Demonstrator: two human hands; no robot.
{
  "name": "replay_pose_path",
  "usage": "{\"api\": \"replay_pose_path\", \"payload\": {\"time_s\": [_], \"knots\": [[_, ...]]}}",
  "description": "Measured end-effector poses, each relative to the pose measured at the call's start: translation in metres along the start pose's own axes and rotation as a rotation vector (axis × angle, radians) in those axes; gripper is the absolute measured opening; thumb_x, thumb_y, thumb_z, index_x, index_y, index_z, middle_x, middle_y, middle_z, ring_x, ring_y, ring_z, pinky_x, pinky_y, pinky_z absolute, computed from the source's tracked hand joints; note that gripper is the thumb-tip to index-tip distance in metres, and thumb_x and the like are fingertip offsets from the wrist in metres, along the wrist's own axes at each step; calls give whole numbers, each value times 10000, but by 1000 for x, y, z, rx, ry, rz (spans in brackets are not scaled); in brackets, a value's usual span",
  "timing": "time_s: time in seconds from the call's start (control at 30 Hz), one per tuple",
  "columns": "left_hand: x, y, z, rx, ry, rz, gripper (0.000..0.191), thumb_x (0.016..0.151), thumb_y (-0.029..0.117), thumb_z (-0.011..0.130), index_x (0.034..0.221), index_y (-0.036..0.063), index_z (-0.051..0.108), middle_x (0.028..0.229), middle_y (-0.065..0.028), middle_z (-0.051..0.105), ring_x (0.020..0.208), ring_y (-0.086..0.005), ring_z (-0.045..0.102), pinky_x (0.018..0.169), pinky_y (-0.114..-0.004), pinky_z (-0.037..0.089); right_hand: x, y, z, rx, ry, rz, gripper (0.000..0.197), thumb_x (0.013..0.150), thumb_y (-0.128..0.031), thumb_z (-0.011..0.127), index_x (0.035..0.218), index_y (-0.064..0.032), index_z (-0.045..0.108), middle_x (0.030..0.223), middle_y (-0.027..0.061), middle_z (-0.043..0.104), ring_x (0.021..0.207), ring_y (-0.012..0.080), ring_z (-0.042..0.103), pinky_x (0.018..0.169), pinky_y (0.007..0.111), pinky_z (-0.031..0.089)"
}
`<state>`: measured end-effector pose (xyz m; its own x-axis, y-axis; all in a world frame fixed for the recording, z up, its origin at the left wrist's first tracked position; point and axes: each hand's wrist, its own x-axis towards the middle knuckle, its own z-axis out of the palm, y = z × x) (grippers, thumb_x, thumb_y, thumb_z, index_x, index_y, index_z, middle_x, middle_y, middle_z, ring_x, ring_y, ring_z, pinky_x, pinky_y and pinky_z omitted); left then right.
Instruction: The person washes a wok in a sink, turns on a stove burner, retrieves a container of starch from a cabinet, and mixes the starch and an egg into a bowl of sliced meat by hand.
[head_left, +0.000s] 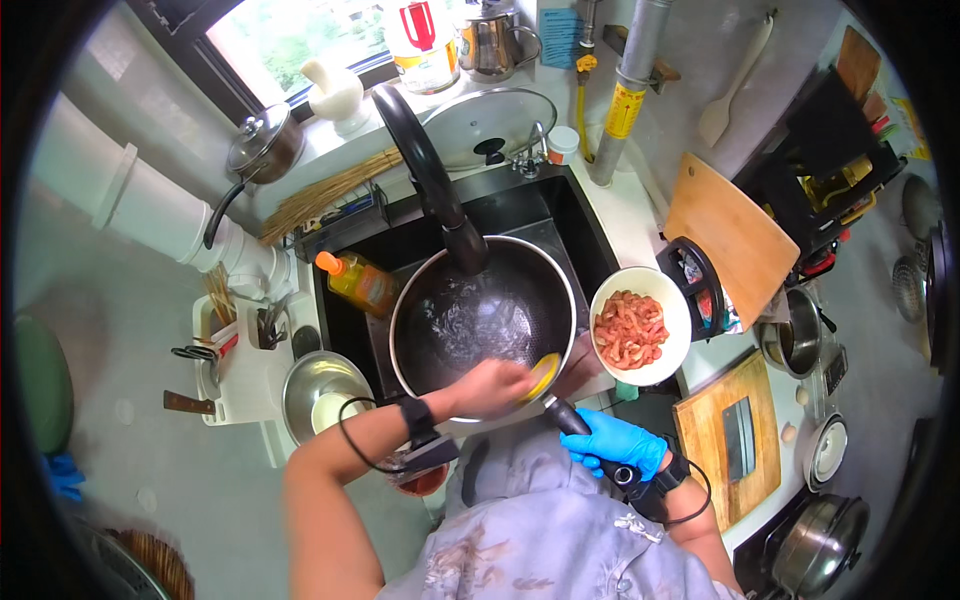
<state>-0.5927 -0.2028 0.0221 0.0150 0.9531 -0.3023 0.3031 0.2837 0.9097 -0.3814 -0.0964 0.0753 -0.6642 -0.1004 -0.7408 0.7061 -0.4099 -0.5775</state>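
Observation:
A dark wok (480, 322) with a pale rim rests in the black sink (592, 217), under the black faucet (465, 247); water ripples inside it. My left hand (491, 386), bare and slightly blurred, holds a yellow scrubbing sponge (543, 377) against the wok's near right wall. My right hand (615, 446), in a blue glove, grips the wok's black handle (568, 417). Just right of the wok stands a white bowl (680, 330) of raw meat strips (630, 330).
An orange-capped soap bottle (360, 283) leans in the sink's left side. A steel bowl (300, 390) and a tray with scissors (196, 352) and a knife (189, 403) lie left. Cutting boards (724, 232) and a steel pot (821, 547) are at right.

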Motion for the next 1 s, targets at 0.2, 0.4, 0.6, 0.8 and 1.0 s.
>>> {"api": "replay_pose_path", "payload": {"time_s": [0.2,0.4,0.6,0.8,1.0], "knots": [[-48,-92,-80,1155,-309,-74,132,763,190,524,797,132,637,707,-73,628,603,-223,617,541,-337,496,2,5,-2,-1,37,-8,181,831,-183,561,905,-71,438,646,-2,445,490,68,407,442,218,393],[46,-115,-101,1238,159,-214,498,683,104,603,1151,83,433,1093,-190,475,1058,-318,456,798,-421,447,0,1,1,-45,20,-35,203,838,-175,534,925,-56,394,658,10,456,481,65,419,409,213,388],[137,-130,-45,299,475,-155,499,731,156,609,1150,65,355,1032,-229,459,974,-359,489,799,-401,444,0,-2,4,-88,14,-39,204,841,-179,528,925,-56,389,660,11,460,477,62,424,420,213,403],[146,-38,-3,-648,167,24,303,864,172,491,1115,104,335,954,-62,441,793,-131,478,601,-274,439,4,2,0,-109,37,-39,212,840,-186,536,934,-57,396,674,13,475,494,63,443,432,212,411],[32,-42,5,35,-272,150,291,866,231,482,1102,64,440,970,-107,492,919,-246,493,761,-347,425,4,-3,1,-39,95,-19,216,830,-193,562,931,-60,425,671,9,483,497,65,446,442,217,418]]}}
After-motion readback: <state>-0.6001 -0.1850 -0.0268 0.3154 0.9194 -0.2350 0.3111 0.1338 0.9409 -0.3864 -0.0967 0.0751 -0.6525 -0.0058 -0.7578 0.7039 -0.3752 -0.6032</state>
